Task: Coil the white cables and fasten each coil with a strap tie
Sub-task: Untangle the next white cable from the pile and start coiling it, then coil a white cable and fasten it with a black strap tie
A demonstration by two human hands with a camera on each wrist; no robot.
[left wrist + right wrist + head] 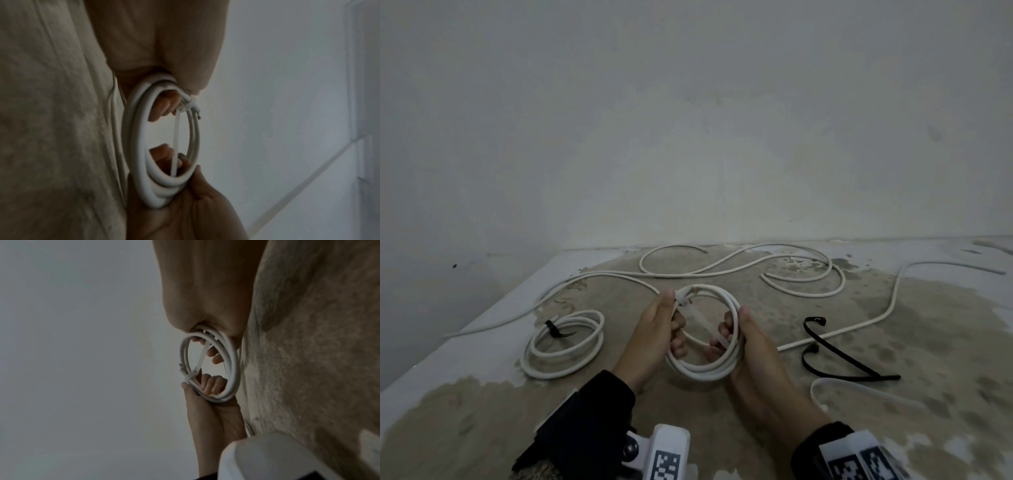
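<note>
Over the middle of the table I hold a small white cable coil [703, 368] between both hands. My left hand [654, 329] grips its left side, thumb near the top. A white strap tie [700, 320] is looped around the coil's strands by that thumb. Its tail runs diagonally across the ring to my right hand [746, 346]. The right hand's fingers pinch the tail while its thumb lies over the coil's right side. The left wrist view shows the coil [133, 129] with the tie [176, 138] across it. So does the right wrist view, coil [233, 369] and tie [200, 360].
A second white coil [563, 342] bound with a black tie [554, 330] lies to the left. Long loose white cables [804, 291] wind across the back of the stained table [482, 411]. Two black strap ties [825, 353] and a white one [859, 387] lie at the right.
</note>
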